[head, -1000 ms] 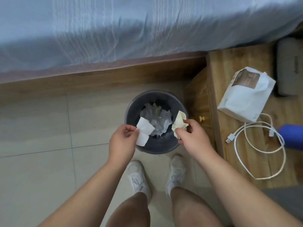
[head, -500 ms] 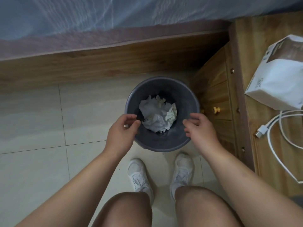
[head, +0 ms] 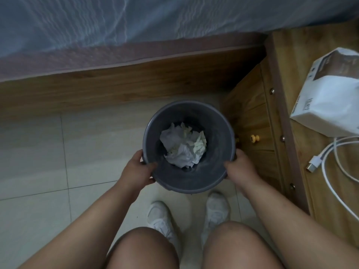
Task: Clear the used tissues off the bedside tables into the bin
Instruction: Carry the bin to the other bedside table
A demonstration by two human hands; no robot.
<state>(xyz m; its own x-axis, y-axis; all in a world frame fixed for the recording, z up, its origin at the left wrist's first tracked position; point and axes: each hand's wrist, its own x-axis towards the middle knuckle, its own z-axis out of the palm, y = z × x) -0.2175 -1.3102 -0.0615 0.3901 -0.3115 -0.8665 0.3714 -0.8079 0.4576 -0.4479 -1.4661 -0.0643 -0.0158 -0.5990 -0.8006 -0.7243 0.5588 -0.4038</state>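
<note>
A dark grey plastic bin is held by its rim in both hands beside a bed, above a pale tiled floor. The left hand is clamped on the rim's near left side, its fingers curled round the outside and the thumb hooked inside. The right hand is closed on the near right side in the same way. Crumpled used tissues, white with a few pale yellow pieces, are seen lying in a heap at the bottom of the bin. Whether the bin stands on the floor or is raised off it cannot be told. A wooden bedside table is seen just to the right of the bin, one drawer knob showing on its front. A white tissue pack and a coiled white charging cable are seen lying on the table. White shoes are visible on the floor beneath the bin.
</note>
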